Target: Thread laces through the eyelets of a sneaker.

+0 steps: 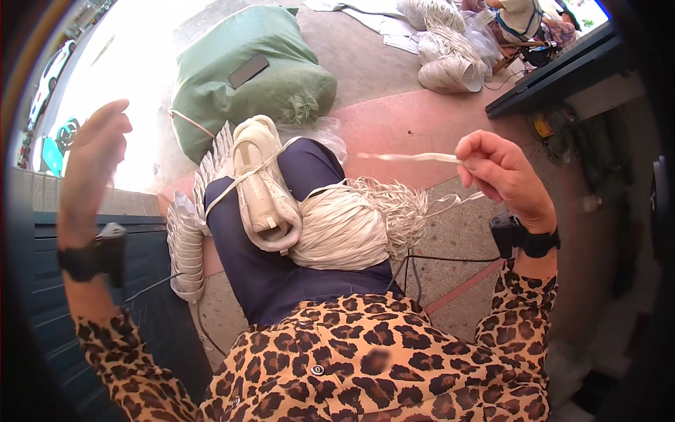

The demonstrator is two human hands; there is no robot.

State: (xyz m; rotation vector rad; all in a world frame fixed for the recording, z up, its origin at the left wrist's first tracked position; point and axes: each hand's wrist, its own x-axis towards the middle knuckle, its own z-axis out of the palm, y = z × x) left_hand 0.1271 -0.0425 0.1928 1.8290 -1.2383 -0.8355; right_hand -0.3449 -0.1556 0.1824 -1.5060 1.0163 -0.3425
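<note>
A cream sneaker [261,190] rests on my left thigh, its opening toward me, with a lace threaded across its upper and loose lengths running off both sides. Beside it on my lap sits a thick bundle of cream shoelaces [341,232], its loose ends spilling over to the right. Raised at the right, my right hand [503,172] pinches a shoelace [415,157] that stretches leftward and blurs at its far end. My left hand [97,151] is lifted high at the left, away from the shoe; motion smears its fingers, and whether they hold anything is unclear.
A stuffed green sack [246,77] with a dark phone [248,71] on top lies ahead. Nested pale shoe parts [185,253] are stacked at my left, by a dark blue cabinet [105,295]. More bundles [450,60] lie far right. A black cable [450,259] crosses the floor.
</note>
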